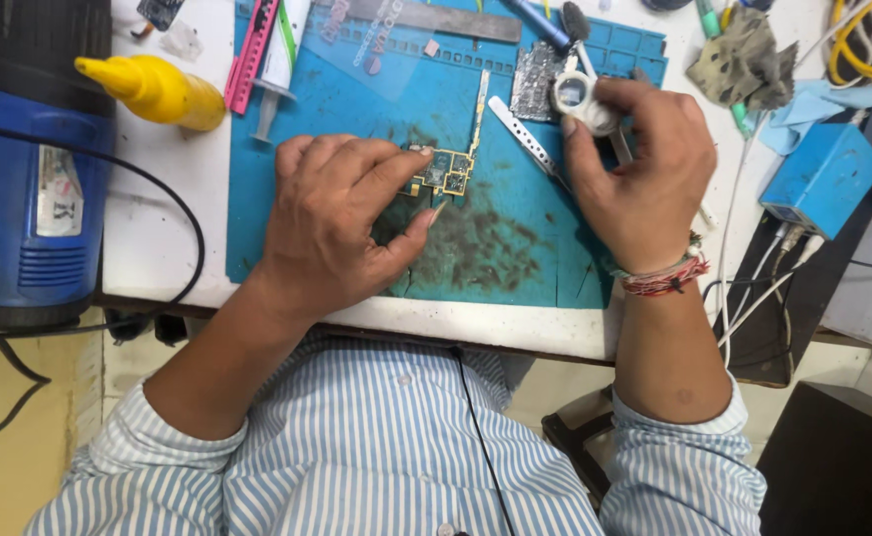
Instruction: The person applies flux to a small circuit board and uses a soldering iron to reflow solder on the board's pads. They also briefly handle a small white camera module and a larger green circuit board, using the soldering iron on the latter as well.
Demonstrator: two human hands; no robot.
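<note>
Under left grip (341,223) — circuit board (446,171)

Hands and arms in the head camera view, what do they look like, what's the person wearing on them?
Both hands are bare, no gloves. The left hand and right hand come out of a shirt with thin blue and white stripes, sleeves pushed up the forearms. The right wrist wears a bundle of red and pale thread bands. No watch or rings show.
</note>
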